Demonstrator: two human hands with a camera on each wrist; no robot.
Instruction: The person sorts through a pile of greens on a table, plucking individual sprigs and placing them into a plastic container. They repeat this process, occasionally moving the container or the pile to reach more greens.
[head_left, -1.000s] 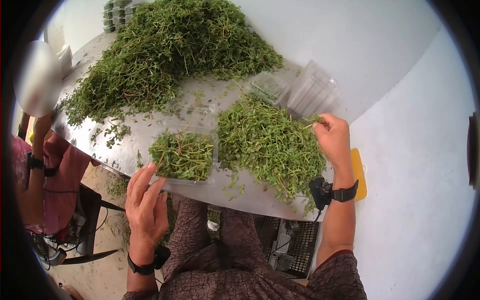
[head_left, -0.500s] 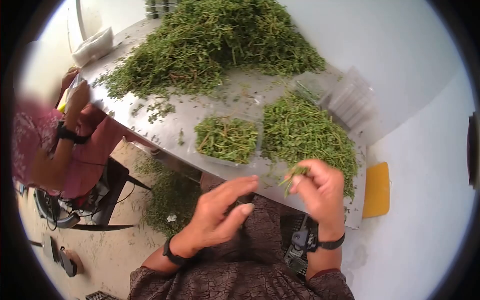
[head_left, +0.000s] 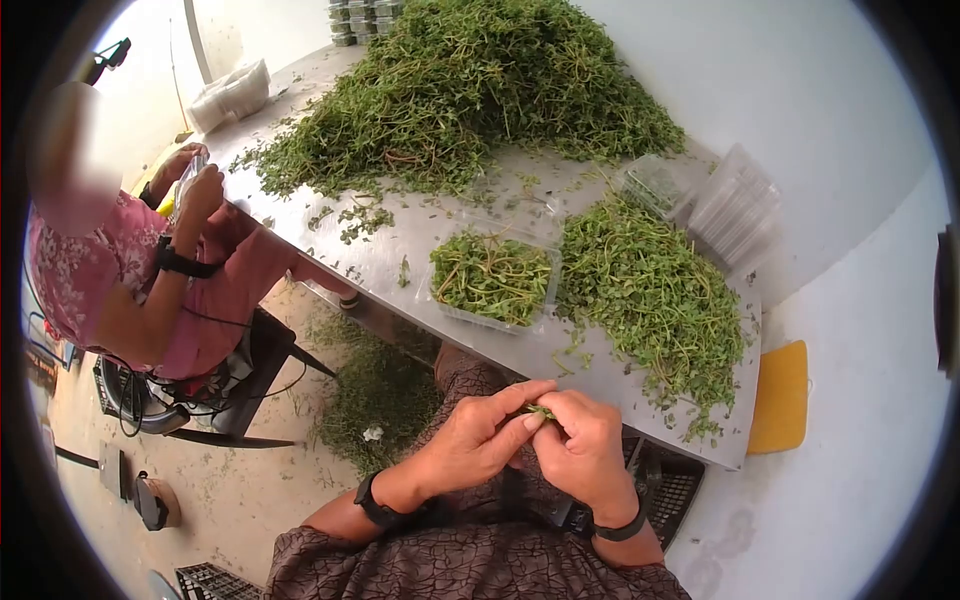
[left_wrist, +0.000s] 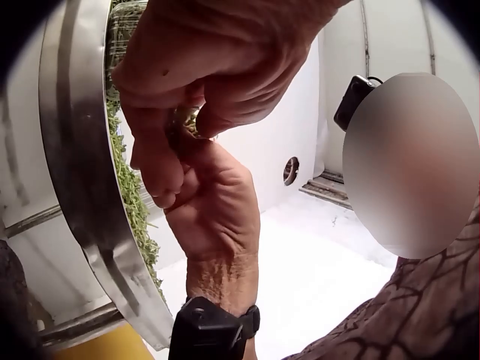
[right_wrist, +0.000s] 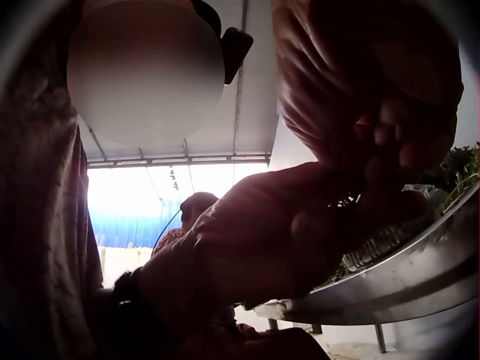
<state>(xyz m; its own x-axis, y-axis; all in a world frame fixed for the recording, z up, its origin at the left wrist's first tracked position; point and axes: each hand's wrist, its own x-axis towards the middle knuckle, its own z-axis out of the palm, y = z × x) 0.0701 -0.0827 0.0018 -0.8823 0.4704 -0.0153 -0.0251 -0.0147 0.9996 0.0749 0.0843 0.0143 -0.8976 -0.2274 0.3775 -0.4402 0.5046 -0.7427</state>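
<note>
Head view, from where I stand: one small bunch of greens lies pinched between the fingers of both left hand and right hand. Beyond, one table bears one filled clear tray beside a smaller heap, then one larger heap.

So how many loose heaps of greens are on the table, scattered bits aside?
2: the large heap at the back, and the smaller heap right of the filled tray. The view behind the large heap is hidden.
</note>
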